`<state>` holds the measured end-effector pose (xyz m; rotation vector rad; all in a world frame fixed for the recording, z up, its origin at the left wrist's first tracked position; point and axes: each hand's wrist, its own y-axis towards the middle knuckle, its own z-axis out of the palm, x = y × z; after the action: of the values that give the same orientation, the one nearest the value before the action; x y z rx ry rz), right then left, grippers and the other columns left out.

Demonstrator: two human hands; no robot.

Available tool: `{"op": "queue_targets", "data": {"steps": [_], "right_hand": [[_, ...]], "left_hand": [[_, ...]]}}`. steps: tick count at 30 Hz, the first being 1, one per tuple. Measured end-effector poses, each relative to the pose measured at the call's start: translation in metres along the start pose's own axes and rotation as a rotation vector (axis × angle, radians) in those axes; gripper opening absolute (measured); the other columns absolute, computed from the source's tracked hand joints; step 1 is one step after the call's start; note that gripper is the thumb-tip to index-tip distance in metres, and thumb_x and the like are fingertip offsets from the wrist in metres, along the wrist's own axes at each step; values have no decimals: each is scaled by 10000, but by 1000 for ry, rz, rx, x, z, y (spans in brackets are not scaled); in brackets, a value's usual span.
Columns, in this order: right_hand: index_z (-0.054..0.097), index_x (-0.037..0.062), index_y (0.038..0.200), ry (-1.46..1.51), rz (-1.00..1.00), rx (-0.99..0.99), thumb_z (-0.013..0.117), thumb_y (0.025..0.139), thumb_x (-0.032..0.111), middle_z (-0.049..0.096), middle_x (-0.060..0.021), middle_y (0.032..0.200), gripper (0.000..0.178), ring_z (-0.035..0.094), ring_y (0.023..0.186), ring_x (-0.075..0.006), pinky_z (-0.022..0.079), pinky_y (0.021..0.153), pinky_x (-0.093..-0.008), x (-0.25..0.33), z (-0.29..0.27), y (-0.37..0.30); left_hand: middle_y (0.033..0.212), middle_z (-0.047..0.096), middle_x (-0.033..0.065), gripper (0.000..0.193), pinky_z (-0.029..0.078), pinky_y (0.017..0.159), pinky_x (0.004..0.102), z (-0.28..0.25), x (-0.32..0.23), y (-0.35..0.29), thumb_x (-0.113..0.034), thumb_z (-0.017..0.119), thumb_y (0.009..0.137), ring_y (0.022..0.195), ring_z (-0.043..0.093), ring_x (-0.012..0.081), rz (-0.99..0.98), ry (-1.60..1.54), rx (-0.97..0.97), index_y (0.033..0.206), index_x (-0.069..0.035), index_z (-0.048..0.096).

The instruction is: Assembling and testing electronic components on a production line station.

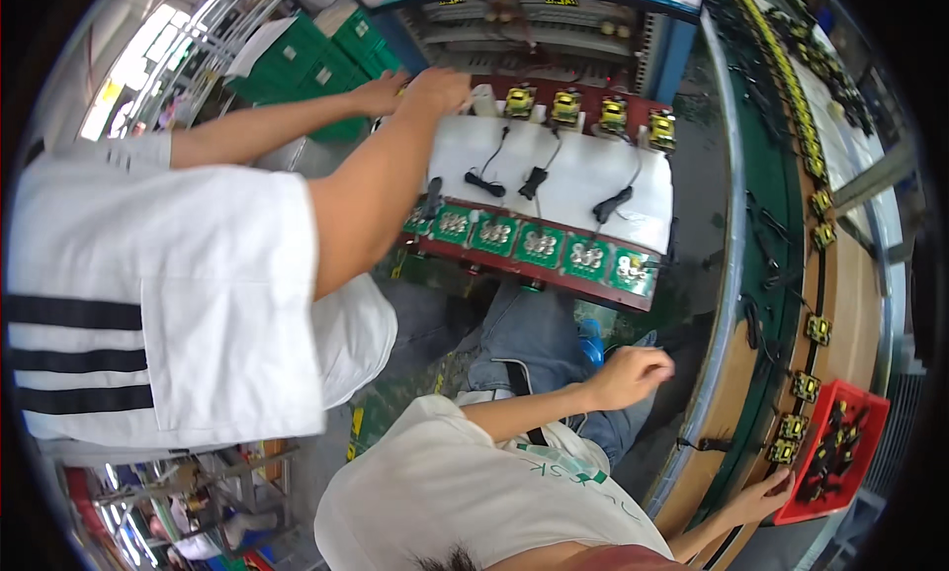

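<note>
My left hand (629, 377) is raised over my lap, its fingers curled inward; the palm is turned away and anything in it is hidden. My right hand (763, 498) is at the lower right, beside the near corner of a red bin (836, 505). Its fingers are bent together, with a small dark spot between them that I cannot make out. Close above that hand lies a yellow-and-black electronic part (781, 450). Inside the bin are several black parts (838, 444).
At left a co-worker in a striped white sleeve (79, 353) reaches to a test fixture (554, 180). It carries yellow parts (565, 106), black cables (534, 182) and green boards (540, 245). A green conveyor (766, 235) with more parts runs along the right. Green crates (297, 67) stand behind.
</note>
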<state>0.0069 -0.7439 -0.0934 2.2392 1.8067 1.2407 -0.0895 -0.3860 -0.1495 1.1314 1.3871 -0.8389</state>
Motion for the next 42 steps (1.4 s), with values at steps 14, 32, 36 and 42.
{"op": "queue_targets", "data": {"steps": [14,32,36,42], "right_hand": [[696,-18,1201,530,-698,758,669,972,19,674,-168,1308,234,657,1127,-323,520,1011,-404,219,49,-69],[727,-49,965,686,-561,1082,719,967,10,654,-87,896,59,569,750,-207,473,719,-304,249,127,-79],[723,-52,950,655,-516,1130,721,965,13,648,-86,876,66,567,746,-206,471,714,-303,247,127,-75],[720,-55,942,602,-496,1184,723,962,21,644,-87,871,79,560,735,-204,468,703,-305,250,128,-76]], "left_hand": [[824,769,76,137,538,632,356,-163,95,-118,-117,682,981,666,699,231,-441,209,-370,1050,-18,746],[677,688,114,193,472,592,527,-167,146,-93,-255,648,964,607,645,418,-574,704,-737,994,-89,742],[668,680,107,162,466,590,530,-164,150,-94,-243,659,946,606,639,423,-546,715,-761,973,-101,734],[672,686,111,180,467,585,524,-167,154,-96,-246,656,951,603,641,415,-541,693,-785,990,-94,743]]}}
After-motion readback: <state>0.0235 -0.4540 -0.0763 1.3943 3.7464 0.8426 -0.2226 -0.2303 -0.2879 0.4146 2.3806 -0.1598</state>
